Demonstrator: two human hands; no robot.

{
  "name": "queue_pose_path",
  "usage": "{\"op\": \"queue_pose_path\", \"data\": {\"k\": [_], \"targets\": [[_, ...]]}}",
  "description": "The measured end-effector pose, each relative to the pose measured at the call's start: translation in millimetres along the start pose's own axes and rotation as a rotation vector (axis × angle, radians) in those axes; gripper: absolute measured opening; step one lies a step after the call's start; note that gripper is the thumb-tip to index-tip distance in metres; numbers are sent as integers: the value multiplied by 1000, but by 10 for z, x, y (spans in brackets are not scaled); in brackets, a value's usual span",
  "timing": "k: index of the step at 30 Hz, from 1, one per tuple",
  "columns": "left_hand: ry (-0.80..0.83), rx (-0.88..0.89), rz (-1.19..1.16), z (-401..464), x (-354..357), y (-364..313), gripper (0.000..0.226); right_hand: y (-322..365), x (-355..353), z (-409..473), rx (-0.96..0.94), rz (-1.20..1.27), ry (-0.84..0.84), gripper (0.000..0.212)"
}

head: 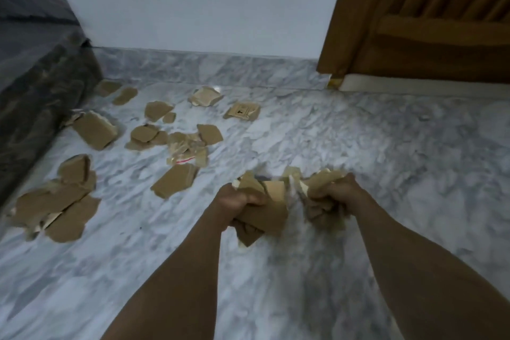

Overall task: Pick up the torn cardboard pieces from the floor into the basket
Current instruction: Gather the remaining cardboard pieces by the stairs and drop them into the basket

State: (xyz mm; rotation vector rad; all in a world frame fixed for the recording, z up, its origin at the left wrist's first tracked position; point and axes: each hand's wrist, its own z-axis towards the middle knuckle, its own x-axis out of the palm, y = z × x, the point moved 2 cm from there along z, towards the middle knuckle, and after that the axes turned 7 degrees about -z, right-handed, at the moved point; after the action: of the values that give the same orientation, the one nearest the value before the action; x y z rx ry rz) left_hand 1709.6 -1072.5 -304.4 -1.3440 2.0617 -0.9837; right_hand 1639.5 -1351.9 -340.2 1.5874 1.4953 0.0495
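- The left hand (237,200) was curled into a fist round a wad of torn cardboard (265,218); flat brown flaps with ragged edges stuck out above and below the knuckles.
- The right hand (335,192) was likewise clenched round a second crumpled bundle (321,208), its pieces creased and partly blurred.
- Both bundles were held close together, just above the floor, at the centre of the view.
- The floor (386,160) was seen as polished grey-white marble with cloudy veining; a skirting of the same stone ran along the wall at 12 o'clock.
- More cardboard pieces were scattered from 9 to 12 o'clock of the hands: an overlapping heap (55,207) of large irregular sheets at 9 o'clock, a thick rectangular slab (95,130) at 10 o'clock, a flat oblong piece (175,181) nearest the left hand, and a pale piece with a small printed mark (242,111) at 12 o'clock.
- Their faces were matte tan, and their torn edges showed a lighter, fibrous layer.
- A dark mattress (36,85) covered in soft patterned fabric was seen at 10 o'clock, touching the nearest scraps.
- A brown wooden door (427,22) with slatted panels stood at 1 o'clock.
- No basket was seen in the view.
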Motion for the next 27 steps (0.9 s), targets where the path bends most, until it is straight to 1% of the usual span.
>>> {"op": "queue_pose_path", "data": {"k": [1,2,3,4,5,6,8,11,12,13,15,16,18,19,20,22,23,25,27], "targets": [[4,-4,11,65,116,-35,50,59,1,-22,20,-94,48,170],[3,3,18,103,198,-74,53,163,9,-127,49,-181,86,167],[-5,-2,32,129,249,-108,59,228,28,-191,64,-284,59,154],[-16,-23,48,135,270,-126,65,258,28,-198,87,-393,12,136],[-41,-48,47,127,257,-122,66,299,25,-218,96,-444,-17,121],[-72,-72,34,97,225,-122,59,316,20,-218,125,-466,-11,117],[-125,-96,15,63,134,-113,44,311,2,-148,141,-448,-9,122],[-154,-67,54,81,-34,-119,47,281,-2,-15,83,-375,-11,115],[-173,-56,47,84,-99,-114,45,279,2,22,44,-338,20,114],[-190,-40,25,110,-182,-111,45,277,7,30,4,-290,43,117],[-234,-20,1,165,-358,-116,54,259,11,34,-37,-170,86,127],[-258,-11,17,200,-453,-110,59,243,20,37,-62,-131,108,121],[-278,0,58,261,-643,-119,66,238,55,44,-84,-49,138,81],[-279,-1,68,291,-735,-139,71,234,71,42,-70,23,136,67],[-293,17,72,332,-840,-156,80,262,102,18,-49,104,134,63],[-326,60,92,420,-1085,-229,107,362,215,-17,-28,244,152,64],[-341,60,99,458,-1207,-272,119,446,299,-52,-24,261,167,65],[-360,35,113,390,-1326,-383,126,651,490,-142,-34,275,188,67],[-348,-26,188,363,-1429,-399,122,885,698,-233,-52,295,190,63]]}}
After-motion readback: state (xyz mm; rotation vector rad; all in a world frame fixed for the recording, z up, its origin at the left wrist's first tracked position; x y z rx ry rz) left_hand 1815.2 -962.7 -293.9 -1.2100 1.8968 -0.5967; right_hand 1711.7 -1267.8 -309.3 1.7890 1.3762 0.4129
